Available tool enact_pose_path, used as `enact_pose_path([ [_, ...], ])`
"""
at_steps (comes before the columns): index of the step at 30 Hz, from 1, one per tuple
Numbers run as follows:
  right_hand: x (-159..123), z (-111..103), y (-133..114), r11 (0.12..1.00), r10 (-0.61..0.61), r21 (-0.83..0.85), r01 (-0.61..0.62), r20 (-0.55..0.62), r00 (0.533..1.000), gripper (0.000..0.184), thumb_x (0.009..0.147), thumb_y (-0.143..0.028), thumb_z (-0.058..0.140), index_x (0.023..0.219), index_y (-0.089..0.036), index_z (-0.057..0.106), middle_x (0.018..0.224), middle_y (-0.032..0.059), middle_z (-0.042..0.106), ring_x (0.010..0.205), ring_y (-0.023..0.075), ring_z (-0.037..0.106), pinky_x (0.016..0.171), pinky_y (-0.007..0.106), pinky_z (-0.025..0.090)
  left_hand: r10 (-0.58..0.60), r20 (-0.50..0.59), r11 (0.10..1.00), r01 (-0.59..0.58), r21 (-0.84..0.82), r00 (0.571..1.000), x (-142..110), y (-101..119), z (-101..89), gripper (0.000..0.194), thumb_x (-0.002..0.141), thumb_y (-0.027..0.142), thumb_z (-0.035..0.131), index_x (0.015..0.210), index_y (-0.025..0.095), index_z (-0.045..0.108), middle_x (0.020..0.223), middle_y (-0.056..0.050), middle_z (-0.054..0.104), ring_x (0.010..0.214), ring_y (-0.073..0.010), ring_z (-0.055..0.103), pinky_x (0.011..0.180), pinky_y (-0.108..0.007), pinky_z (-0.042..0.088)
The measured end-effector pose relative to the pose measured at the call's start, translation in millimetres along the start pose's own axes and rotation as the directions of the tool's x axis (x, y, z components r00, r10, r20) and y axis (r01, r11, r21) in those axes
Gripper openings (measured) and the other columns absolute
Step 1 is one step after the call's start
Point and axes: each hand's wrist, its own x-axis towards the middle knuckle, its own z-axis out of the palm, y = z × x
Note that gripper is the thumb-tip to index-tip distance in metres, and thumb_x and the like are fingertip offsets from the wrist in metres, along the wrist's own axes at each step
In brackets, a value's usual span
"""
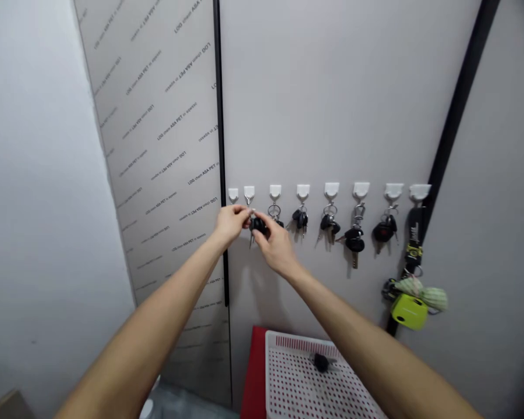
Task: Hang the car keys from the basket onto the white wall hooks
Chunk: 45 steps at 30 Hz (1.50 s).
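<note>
Key bunch [257, 225] sits about mid-view; white hook [249, 192] just off it, between 11 and 12 o'clock. On our right hand [276, 243], thumb and fingers pinch the bunch's black fob. On our left hand [230, 223], fingers gather at its top; we can't tell if they grip. Other hung keys [303, 218] run toward 3 o'clock. White basket [268, 372], 5 o'clock, holds a loose key [321, 363].
</note>
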Motion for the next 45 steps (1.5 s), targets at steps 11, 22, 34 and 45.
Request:
enact_pose_path([
  [11,39,13,12,0.949,0.144,-0.287,-0.13,0.028,0.989,0.029,0.065,-0.015,0.042,0.092,-0.015,0.051,0.082,0.0065,0.058,0.079,0.0175,0.051,0.072,0.03,0.038,0.13,-0.167,0.868,-0.031,0.496,0.977,44,-13,5.8,0.015,0.061,0.014,0.044,0.061,0.008,0.057,0.05,-0.003,0.054,0.055,-0.0112,0.052,0.061,-0.026,0.04],
  [22,-53,-28,28,0.975,0.047,-0.221,-0.008,0.17,0.984,0.024,0.066,-0.015,0.04,0.088,-0.015,0.051,0.082,0.003,0.054,0.062,0.0075,0.05,0.065,0.021,0.039,-0.072,-0.209,0.979,0.109,0.171,0.975,-35,-74,3.9,0.023,0.062,0.016,0.042,0.083,0.011,0.051,0.069,-0.002,0.054,0.051,-0.0063,0.05,0.051,-0.02,0.041],
  [34,-211,-74,118,0.732,0.642,-0.632,-0.256,0.512,0.57,0.026,0.062,-0.016,0.04,0.084,-0.016,0.055,0.084,0.0061,0.058,0.079,0.0144,0.05,0.069,0.022,0.034,-0.395,0.365,0.877,0.229,0.422,0.843,-164,-167,67.2,0.021,0.063,0.015,0.041,0.078,0.012,0.054,0.069,-0.003,0.057,0.059,-0.0092,0.05,0.058,-0.021,0.039],
  [45,-219,-48,100,0.769,0.623,-0.535,-0.35,0.503,0.599,0.02,0.065,-0.019,0.038,0.071,-0.015,0.057,0.074,0.0058,0.058,0.071,0.0137,0.05,0.065,0.023,0.035,-0.432,0.503,0.788,0.041,0.615,0.749,-186,-168,89.4,0.03,0.06,0.014,0.041,0.086,0.01,0.055,0.086,-0.01,0.058,0.079,-0.0166,0.05,0.072,-0.026,0.036],
])
